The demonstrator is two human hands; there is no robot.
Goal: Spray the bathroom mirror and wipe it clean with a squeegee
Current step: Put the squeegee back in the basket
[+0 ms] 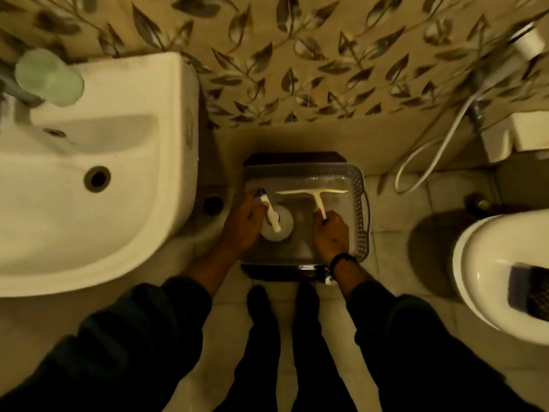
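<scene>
Dark sleeves (124,331) are seen reaching down from the bottom of the head view, with dark trouser legs (264,352) standing on the pale tiled floor (392,227) between them. Both hands are lowered into a clear plastic basket (364,221) that is set on a dark stool (279,273), just in front of the feet and close to the wall. The left hand (242,224) is placed against the left side of a white spray bottle (277,223), which stands upright in the left half of the basket, its nozzle (263,194) pointed up and to the left; the fingers are curled round the bottle's neck and body, though how firmly it is gripped cannot be told through the blur. The right hand (331,234), a dark band (341,260) worn at its wrist, is closed on the lower end of the handle of a pale squeegee (312,194). The squeegee is laid flat in the right half of the basket, its blade running crosswise along the far side and its handle pointing back toward the person. A white washbasin (98,179) is seen to the left, with a pale green cup (49,77) at its back corner. A white toilet (502,275) is seen at the right edge, with a hose (427,162) looped down the wall beside it. Leaf-patterned tiles (297,55) cover the wall behind.
</scene>
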